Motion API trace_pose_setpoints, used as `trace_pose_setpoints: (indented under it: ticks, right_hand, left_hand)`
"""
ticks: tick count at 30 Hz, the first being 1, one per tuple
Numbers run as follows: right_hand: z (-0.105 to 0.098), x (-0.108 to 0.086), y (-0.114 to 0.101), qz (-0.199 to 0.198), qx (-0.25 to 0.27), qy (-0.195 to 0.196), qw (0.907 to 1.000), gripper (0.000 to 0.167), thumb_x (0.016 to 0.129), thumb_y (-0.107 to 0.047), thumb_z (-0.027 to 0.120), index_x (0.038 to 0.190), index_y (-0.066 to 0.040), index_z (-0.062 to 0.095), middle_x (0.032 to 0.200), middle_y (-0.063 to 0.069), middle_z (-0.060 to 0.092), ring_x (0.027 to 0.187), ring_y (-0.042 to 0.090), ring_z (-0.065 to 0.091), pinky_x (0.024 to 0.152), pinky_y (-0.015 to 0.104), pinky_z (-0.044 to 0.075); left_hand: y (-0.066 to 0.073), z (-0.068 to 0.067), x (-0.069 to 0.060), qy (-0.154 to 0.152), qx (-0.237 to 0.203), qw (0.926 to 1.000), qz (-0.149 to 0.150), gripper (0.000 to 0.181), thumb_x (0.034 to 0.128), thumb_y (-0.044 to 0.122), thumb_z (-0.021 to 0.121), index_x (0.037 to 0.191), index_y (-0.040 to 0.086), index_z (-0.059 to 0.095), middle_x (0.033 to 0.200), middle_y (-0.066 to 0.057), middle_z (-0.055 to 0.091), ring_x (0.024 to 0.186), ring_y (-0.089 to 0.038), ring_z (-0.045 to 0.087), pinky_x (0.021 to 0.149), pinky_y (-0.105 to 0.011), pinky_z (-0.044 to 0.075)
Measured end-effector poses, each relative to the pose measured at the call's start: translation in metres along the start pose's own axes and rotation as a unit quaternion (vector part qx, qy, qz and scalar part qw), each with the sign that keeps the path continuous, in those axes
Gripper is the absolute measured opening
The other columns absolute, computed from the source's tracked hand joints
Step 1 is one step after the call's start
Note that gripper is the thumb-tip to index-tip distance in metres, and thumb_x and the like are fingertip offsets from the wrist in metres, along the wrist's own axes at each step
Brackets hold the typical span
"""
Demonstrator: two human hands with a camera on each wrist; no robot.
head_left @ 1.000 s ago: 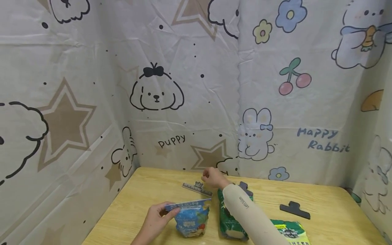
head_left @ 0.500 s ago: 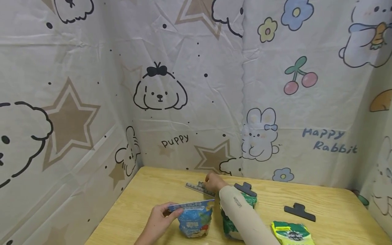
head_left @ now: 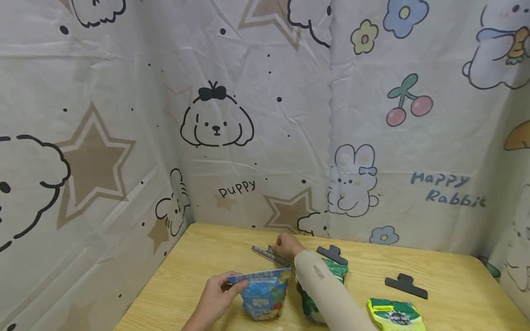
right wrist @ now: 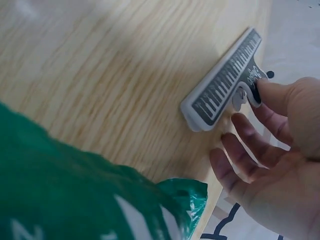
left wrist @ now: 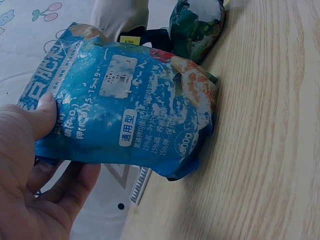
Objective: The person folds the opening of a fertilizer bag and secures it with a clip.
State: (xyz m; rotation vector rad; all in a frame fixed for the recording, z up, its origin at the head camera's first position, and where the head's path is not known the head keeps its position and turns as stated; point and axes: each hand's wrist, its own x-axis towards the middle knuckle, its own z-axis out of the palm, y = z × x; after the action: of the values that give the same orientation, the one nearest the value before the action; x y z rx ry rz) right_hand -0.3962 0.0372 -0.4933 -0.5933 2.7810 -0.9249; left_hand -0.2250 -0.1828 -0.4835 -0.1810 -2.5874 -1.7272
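The left hand (head_left: 215,299) pinches the top left corner of a blue bag (head_left: 264,296), which stands upright on the table. In the left wrist view the thumb of that hand (left wrist: 40,165) lies on the front of the blue bag (left wrist: 125,110), its other fingers behind. Behind the bag, the right hand (head_left: 287,246) is at a clip with a piano-key pattern (head_left: 265,253). The right wrist view shows the right hand (right wrist: 280,145) pinching the handle of this clip (right wrist: 225,82) between thumb and index finger, the other fingers loosely bent.
Under the right forearm stands a green bag (head_left: 337,271), with a black clip (head_left: 332,254) at its top. Farther right are another black clip (head_left: 406,285) and a yellow-green packet (head_left: 395,315) on the wooden table (head_left: 178,276). A patterned cloth (head_left: 256,115) hangs behind.
The right hand has come down from above the patterned clip onto its handle and pinches it. The left hand still holds the blue bag. The head view has shifted slightly.
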Motion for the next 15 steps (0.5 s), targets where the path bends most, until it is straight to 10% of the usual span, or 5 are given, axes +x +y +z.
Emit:
trace_pose_setpoints:
  ticks: [7, 15]
  right_hand:
    - [-0.012, -0.002, 0.004, 0.008, 0.099, -0.013, 0.9949, 0.050, 0.101, -0.012, 0.060, 0.054, -0.017, 0.042, 0.046, -0.007, 0.033, 0.043, 0.009, 0.028, 0.042, 0.025, 0.027]
    - [-0.042, 0.000, -0.001, -0.021, 0.065, 0.038, 0.9969, 0.026, 0.097, -0.011, 0.065, 0.073, -0.009, 0.057, 0.064, 0.000, 0.053, 0.056, 0.012, 0.045, 0.052, 0.026, 0.037]
  left_hand:
    - [0.000, 0.000, -0.001, -0.006, 0.006, 1.0000, 0.000, 0.037, 0.0937, 0.041, 0.070, 0.110, 0.008, 0.075, 0.103, -0.009, 0.077, 0.084, -0.007, 0.069, 0.073, -0.021, 0.056]
    - [0.000, -0.001, 0.001, -0.007, 0.009, 0.9999, -0.005, 0.037, 0.0941, 0.042, 0.070, 0.109, 0.008, 0.075, 0.102, -0.007, 0.076, 0.085, -0.009, 0.070, 0.071, -0.022, 0.055]
